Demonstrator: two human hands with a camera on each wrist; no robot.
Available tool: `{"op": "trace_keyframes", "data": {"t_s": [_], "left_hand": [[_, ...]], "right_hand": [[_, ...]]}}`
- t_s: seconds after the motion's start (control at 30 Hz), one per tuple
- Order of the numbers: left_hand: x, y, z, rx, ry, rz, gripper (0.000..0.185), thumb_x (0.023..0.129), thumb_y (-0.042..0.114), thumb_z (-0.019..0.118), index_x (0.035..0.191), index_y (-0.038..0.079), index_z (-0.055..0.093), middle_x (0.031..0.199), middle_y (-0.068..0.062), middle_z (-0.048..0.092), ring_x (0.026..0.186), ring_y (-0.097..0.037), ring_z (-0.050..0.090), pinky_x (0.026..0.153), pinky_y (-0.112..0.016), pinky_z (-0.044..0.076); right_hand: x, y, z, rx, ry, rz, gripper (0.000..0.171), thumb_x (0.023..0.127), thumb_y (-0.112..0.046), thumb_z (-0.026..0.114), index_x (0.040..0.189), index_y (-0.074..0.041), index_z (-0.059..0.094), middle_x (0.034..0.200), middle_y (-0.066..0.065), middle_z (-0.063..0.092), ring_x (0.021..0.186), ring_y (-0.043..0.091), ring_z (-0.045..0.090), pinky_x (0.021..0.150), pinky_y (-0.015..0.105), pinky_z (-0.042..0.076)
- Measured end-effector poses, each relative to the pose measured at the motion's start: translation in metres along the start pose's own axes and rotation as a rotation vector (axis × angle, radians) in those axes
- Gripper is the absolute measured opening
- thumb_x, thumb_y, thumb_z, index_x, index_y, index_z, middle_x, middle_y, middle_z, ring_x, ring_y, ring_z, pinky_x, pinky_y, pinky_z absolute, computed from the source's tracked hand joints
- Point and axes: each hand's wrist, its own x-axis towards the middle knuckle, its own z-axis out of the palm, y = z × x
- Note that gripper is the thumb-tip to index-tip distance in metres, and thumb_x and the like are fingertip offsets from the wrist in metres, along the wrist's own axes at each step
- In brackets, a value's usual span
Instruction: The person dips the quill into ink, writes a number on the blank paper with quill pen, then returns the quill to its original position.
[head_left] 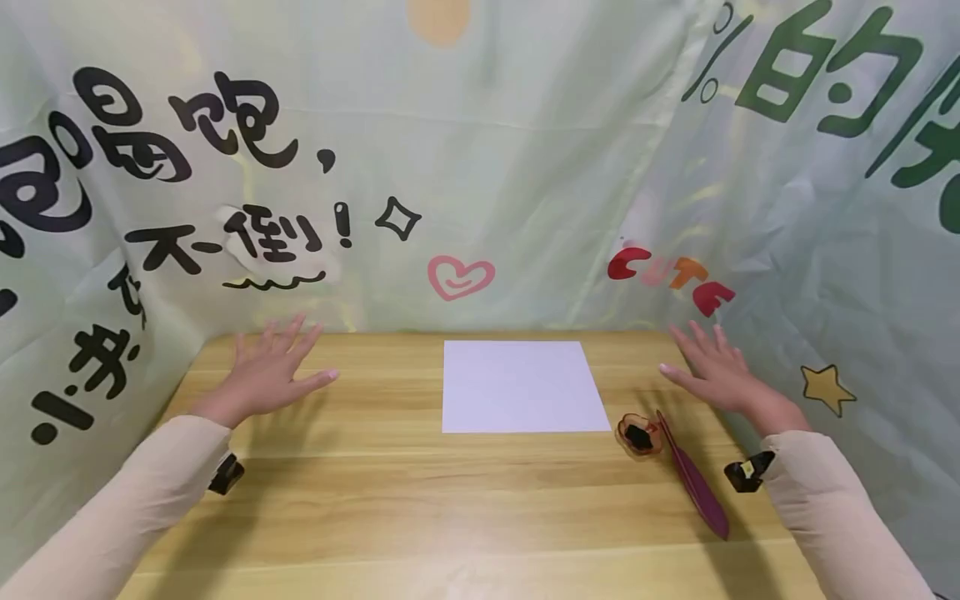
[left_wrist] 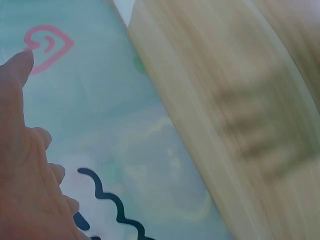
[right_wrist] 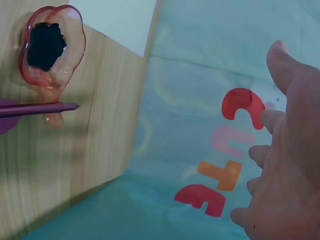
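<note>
Both hands up over the table (head_left: 465,500), palms down, fingers spread, gripping nothing. Left hand (head_left: 266,371) hovered over far-left corner; right hand (head_left: 716,371) over far-right corner, near the "CUTE" lettering (head_left: 671,279) on the backdrop.

White paper sheet (head_left: 521,386) lay flat at centre-far of table, roughly midway between the hands, well apart from both. Square to table edge.

Ink dish (head_left: 640,435), clear reddish flower shape with black ink inside, sat just off paper's near-right corner. Purple quill pen (head_left: 693,479) lay beside it on the right: long axis ran from nib near the dish back toward the near-right edge, feather end closest to the body. In right wrist view, pen tip (right_wrist: 72,106) sat right beside the dish (right_wrist: 50,47), apparently over its drip-shaped lip; contact not clear.

Key relation: pen and dish lay nearer-in and to the left of right hand, under the line of the right forearm. Right hand clearly the closer one; left hand far across, paper in between. Pen shaft pointed roughly along the forearm line, so probably a pull-back and drop onto the shaft, not a reach forward.

Left wrist view: blurred, only spread fingers (left_wrist: 22,65), backdrop, table edge. Nothing near that hand.
</note>
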Motion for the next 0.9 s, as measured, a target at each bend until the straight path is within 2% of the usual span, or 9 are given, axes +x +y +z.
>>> {"op": "trace_keyframes", "data": {"t_s": [0.3,0.47,0.57,0.73,0.8,0.9], "left_hand": [[0.029,0.023,0.023,0.015,-0.005,0.09,0.089,0.089,0.071,0.039,0.156,0.018,0.013,0.161,-0.013,-0.004,0.142,-0.048,-0.009,0.1,-0.071,-0.017],[0.045,0.045,0.046,-0.008,-0.016,0.142,0.086,0.09,0.069,0.041,0.156,0.021,0.012,0.161,-0.012,-0.001,0.143,-0.046,-0.008,0.102,-0.07,-0.016],[0.056,0.059,0.062,-0.012,-0.022,0.171,0.085,0.091,0.067,0.042,0.156,0.021,0.013,0.161,-0.01,0.001,0.144,-0.044,-0.008,0.103,-0.071,-0.012],[0.071,0.081,0.088,-0.023,-0.058,0.183,0.084,0.091,0.064,0.044,0.155,0.02,0.014,0.162,-0.006,0.002,0.145,-0.041,-0.007,0.105,-0.071,-0.006],[0.075,0.089,0.098,-0.031,-0.071,0.18,0.084,0.091,0.064,0.045,0.155,0.019,0.015,0.162,-0.007,0.004,0.145,-0.042,-0.005,0.106,-0.071,-0.006],[0.08,0.099,0.113,-0.043,-0.09,0.181,0.085,0.09,0.066,0.043,0.155,0.02,0.015,0.162,-0.007,0.005,0.145,-0.043,-0.003,0.106,-0.07,-0.005]], "right_hand": [[-0.013,0.023,0.011,0.104,0.027,-0.005,0.075,0.101,-0.044,0.039,0.155,-0.012,-0.004,0.153,0.03,-0.016,0.132,0.057,-0.025,0.096,0.077,-0.011],[-0.023,0.037,0.027,0.191,0.04,-0.013,0.075,0.102,-0.04,0.039,0.154,-0.011,-0.005,0.153,0.032,-0.014,0.131,0.06,-0.022,0.092,0.08,-0.01],[-0.03,0.043,0.036,0.242,0.045,-0.03,0.072,0.103,-0.036,0.038,0.154,-0.007,-0.004,0.153,0.035,-0.009,0.132,0.06,-0.021,0.093,0.079,-0.009],[-0.042,0.049,0.051,0.327,0.033,-0.023,0.068,0.104,-0.032,0.034,0.153,-0.001,-0.002,0.151,0.038,-0.004,0.131,0.061,-0.02,0.094,0.078,-0.01],[-0.045,0.051,0.056,0.348,0.031,-0.01,0.067,0.104,-0.032,0.033,0.153,-0.001,-0.002,0.15,0.039,-0.003,0.131,0.062,-0.017,0.094,0.078,-0.009],[-0.049,0.053,0.064,0.377,0.033,-0.01,0.066,0.105,-0.03,0.033,0.152,0.001,-0.001,0.15,0.041,-0.001,0.131,0.065,-0.005,0.095,0.079,-0.001]]}}
